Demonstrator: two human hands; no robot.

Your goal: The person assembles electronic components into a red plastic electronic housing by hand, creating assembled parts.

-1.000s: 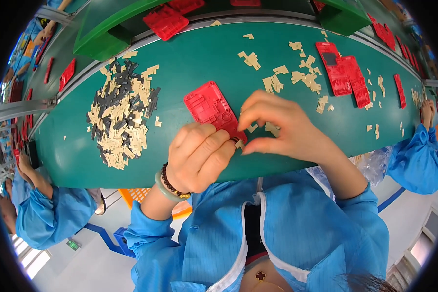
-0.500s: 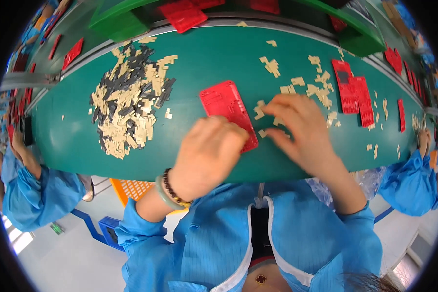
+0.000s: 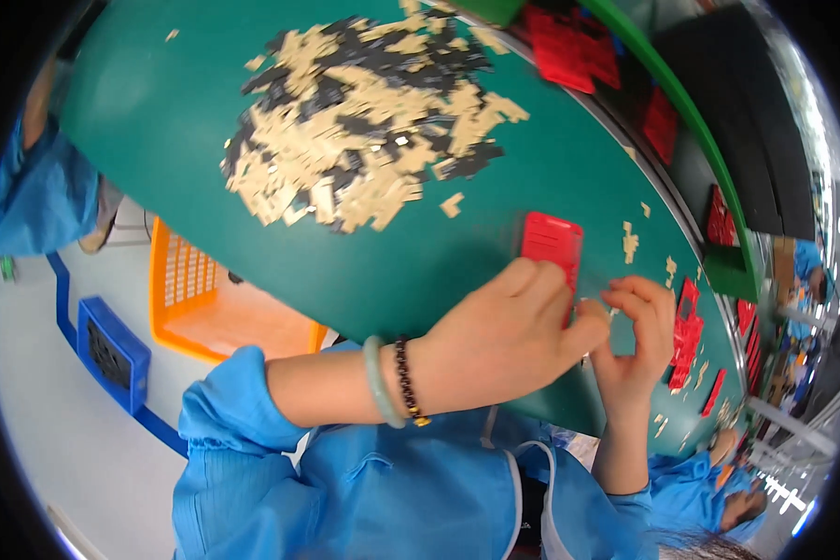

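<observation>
A flat red plastic panel (image 3: 553, 241) with slots and ridges lies on the green tabletop. Over its near end is my left hand (image 3: 495, 327), fingers bent and drawn together; whatever they pinch is hidden beneath them. My right hand (image 3: 637, 345) is just beside it, close to the left fingertips, with its fingers curved and a gap between them and the thumb. Nothing shows in that gap. Left of the panel spreads a big heap of small beige and black flat pieces (image 3: 364, 121), with a single beige piece (image 3: 451, 204) lying apart from it.
More red panels (image 3: 686, 336) lie at the right among scattered beige pieces (image 3: 631, 245). A green rail (image 3: 691, 121) borders the far side, with red parts (image 3: 569, 51) behind it. An orange basket (image 3: 182, 280) stands below the table's left edge. Co-workers in blue sit at both sides.
The view has swung left, bringing the heap and the orange basket nearer the middle. My two hands have come closer together, and my left hand still covers the panel's near end.
</observation>
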